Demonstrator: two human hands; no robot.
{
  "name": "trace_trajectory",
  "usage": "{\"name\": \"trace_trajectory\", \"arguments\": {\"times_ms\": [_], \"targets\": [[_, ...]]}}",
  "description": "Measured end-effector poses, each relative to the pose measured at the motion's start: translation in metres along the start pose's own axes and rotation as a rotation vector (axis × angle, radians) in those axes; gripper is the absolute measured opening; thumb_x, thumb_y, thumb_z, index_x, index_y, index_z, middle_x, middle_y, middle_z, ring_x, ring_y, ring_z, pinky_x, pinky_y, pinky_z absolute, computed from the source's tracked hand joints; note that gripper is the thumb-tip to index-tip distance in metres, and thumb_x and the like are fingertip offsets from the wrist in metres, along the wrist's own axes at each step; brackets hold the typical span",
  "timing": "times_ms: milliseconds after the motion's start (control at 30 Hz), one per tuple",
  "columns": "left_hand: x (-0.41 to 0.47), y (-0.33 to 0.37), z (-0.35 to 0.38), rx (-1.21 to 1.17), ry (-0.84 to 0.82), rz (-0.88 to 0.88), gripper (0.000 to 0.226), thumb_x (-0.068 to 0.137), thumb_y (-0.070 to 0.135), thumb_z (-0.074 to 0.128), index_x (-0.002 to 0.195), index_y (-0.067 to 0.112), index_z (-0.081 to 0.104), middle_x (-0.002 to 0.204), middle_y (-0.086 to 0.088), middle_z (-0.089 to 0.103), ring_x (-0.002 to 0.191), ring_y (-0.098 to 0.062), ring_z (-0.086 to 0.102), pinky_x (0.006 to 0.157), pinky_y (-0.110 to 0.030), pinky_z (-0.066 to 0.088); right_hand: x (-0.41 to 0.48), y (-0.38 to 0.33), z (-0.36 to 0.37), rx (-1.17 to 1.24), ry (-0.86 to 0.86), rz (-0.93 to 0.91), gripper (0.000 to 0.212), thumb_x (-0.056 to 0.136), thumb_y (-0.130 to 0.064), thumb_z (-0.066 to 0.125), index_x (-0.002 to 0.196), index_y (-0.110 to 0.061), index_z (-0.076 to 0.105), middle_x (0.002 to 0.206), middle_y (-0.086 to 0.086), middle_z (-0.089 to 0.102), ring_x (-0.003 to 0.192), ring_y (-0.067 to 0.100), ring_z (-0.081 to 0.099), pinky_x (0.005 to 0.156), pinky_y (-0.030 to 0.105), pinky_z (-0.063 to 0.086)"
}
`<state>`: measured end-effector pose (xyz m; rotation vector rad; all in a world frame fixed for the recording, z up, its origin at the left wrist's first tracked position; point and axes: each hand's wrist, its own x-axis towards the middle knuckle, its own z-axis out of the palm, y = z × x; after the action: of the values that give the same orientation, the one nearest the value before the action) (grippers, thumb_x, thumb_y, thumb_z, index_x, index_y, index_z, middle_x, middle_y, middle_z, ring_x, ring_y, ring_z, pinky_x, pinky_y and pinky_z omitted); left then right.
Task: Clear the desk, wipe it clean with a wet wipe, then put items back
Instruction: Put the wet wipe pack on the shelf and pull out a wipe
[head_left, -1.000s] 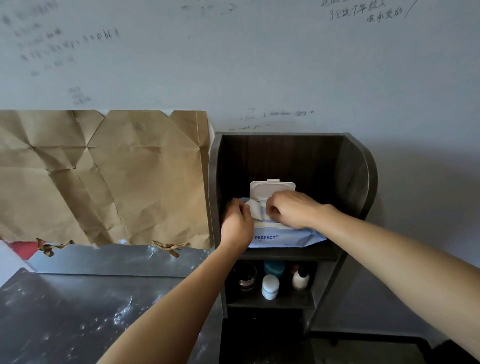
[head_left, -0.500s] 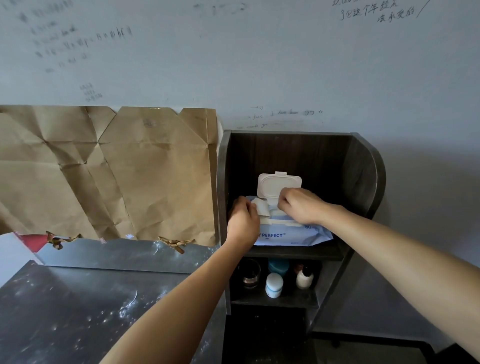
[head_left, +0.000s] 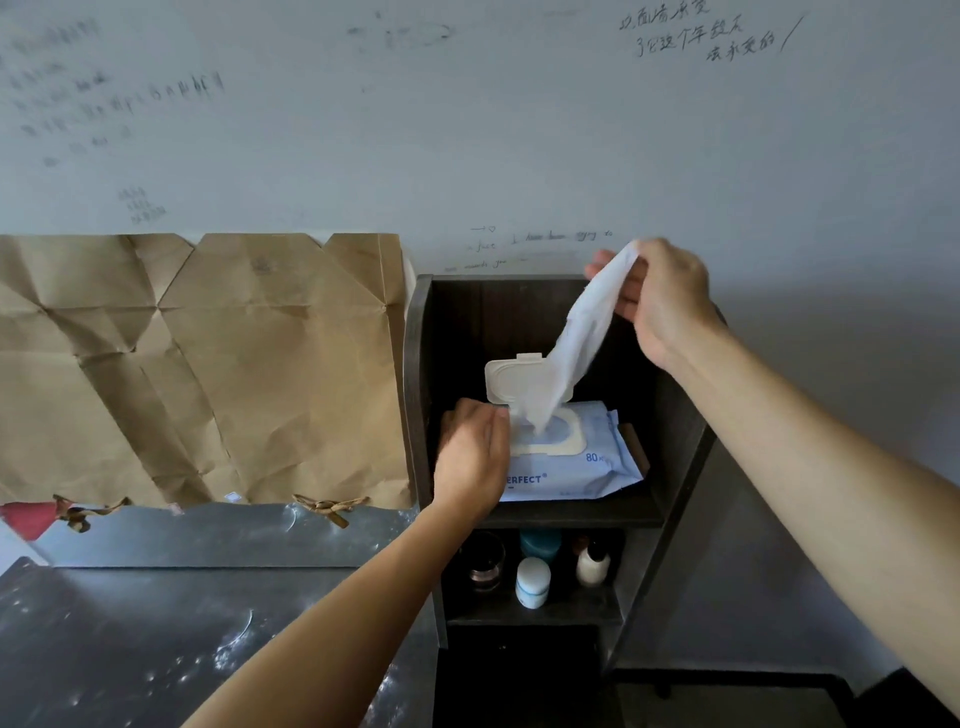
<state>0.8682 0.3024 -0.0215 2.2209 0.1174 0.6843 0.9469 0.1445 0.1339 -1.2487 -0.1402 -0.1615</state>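
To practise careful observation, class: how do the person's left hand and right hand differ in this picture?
The left hand is low, on the wipes pack; the right hand is raised above it. The left hand presses the pack down beside its opening; the right hand pinches a white wet wipe whose lower end is in that opening. Both are bare and reach toward the dark shelf unit.

On the shelf unit's (head_left: 416, 374) upper shelf lies a wet wipe pack (head_left: 587, 475), with the left hand (head_left: 470, 457) resting on its left end. A wet wipe (head_left: 582, 338) stretches from its opening up to the right hand (head_left: 667, 301), which pinches it above the unit's right side. Bottles (head_left: 532, 582) stand on the shelf below, and the desk (head_left: 130, 649) lies left of the unit.
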Motion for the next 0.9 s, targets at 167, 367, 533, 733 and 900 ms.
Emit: {"name": "trace_trajectory", "arguments": {"times_ms": [167, 367, 533, 733, 900], "targets": [[0.001, -0.012, 0.009, 0.425, -0.280, 0.420, 0.048, 0.089, 0.040, 0.029, 0.114, 0.022, 0.066, 0.115, 0.000, 0.060, 0.115, -0.026, 0.048, 0.096, -0.040, 0.035, 0.016, -0.014, -0.009, -0.258, 0.250, -0.336, 0.020, 0.086, -0.012, 0.037, 0.068, -0.017, 0.042, 0.053, 0.000, 0.049, 0.042, 0.018, 0.046, 0.052, 0.034, 0.046], [0.020, 0.002, 0.000, 0.425, -0.454, 0.350, 0.047, 0.089, 0.041, 0.030, 0.121, 0.030, 0.062, 0.119, 0.001, 0.051, 0.116, -0.023, 0.040, 0.097, -0.038, 0.028, -0.003, 0.023, -0.024, -0.896, 0.013, -0.538, 0.014, 0.094, -0.024, 0.045, 0.089, -0.015, 0.055, 0.075, 0.001, 0.061, 0.069, 0.025, 0.059, 0.064, 0.035, 0.047], [0.037, 0.014, -0.005, 0.275, -0.056, 0.264, 0.044, 0.087, 0.018, 0.051, 0.131, 0.013, 0.052, 0.135, -0.009, 0.042, 0.123, -0.028, 0.040, 0.102, -0.040, 0.038, -0.033, 0.060, -0.038, -1.394, -0.324, -0.250, 0.017, 0.094, -0.027, 0.050, 0.107, -0.020, 0.059, 0.097, 0.004, 0.065, 0.087, 0.026, 0.063, 0.071, 0.034, 0.051], [0.032, 0.019, -0.009, 0.204, -0.187, 0.156, 0.050, 0.087, 0.009, 0.051, 0.137, 0.013, 0.046, 0.124, -0.008, 0.050, 0.115, -0.026, 0.049, 0.097, -0.037, 0.044, -0.055, 0.104, -0.063, -1.375, -0.391, 0.046, 0.033, 0.094, -0.031, 0.048, 0.119, -0.012, 0.056, 0.113, 0.012, 0.063, 0.098, 0.030, 0.060, 0.082, 0.045, 0.052], [-0.006, -0.009, -0.004, 0.370, -0.251, 0.374, 0.041, 0.080, 0.015, 0.040, 0.110, 0.008, 0.067, 0.106, -0.011, 0.057, 0.094, -0.031, 0.057, 0.074, -0.043, 0.054, -0.057, 0.114, -0.071, -1.202, -0.340, 0.027, 0.032, 0.097, -0.024, 0.044, 0.127, -0.017, 0.054, 0.118, 0.009, 0.062, 0.102, 0.025, 0.061, 0.082, 0.037, 0.052]]}}
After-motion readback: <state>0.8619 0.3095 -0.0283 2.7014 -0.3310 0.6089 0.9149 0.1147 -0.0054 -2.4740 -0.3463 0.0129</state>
